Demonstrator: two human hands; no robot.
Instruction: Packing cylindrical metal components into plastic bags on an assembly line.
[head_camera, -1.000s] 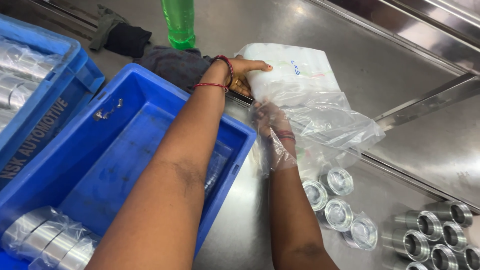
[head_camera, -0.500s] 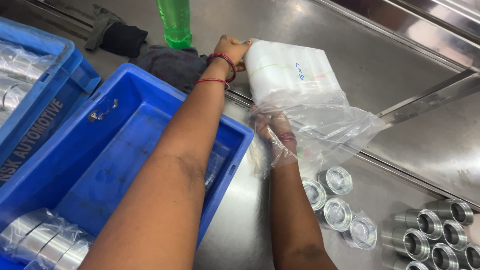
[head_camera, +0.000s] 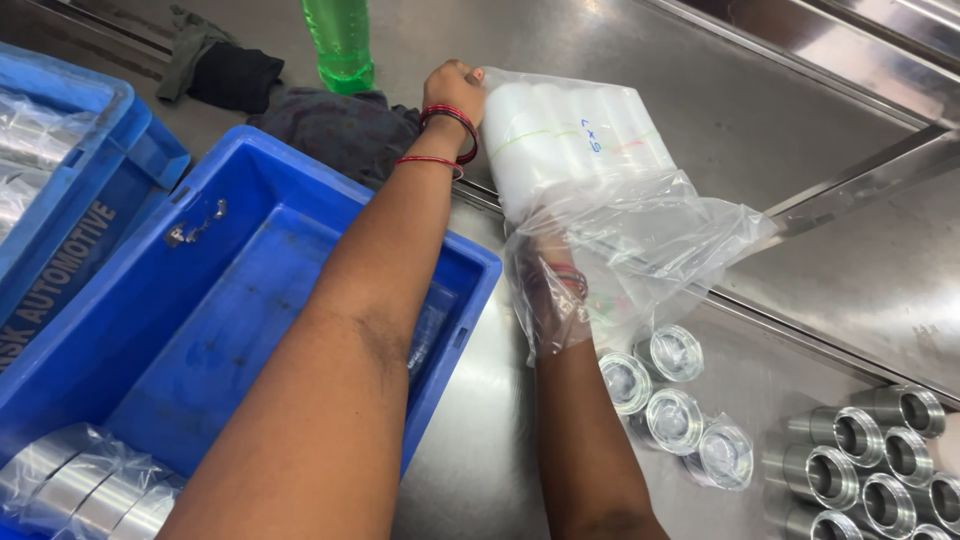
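Left hand grips top edge of white stack of clear plastic bags, lifted above steel bench, fingers closed on it. Right hand deep inside loose bag; fingers' spread unclear. Best hold stack steady, peel single bag slowly.

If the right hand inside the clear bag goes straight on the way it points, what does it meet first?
Probably the stack of white plastic bags: the right hand points up inside the clear bag toward it. Depth is unclear.
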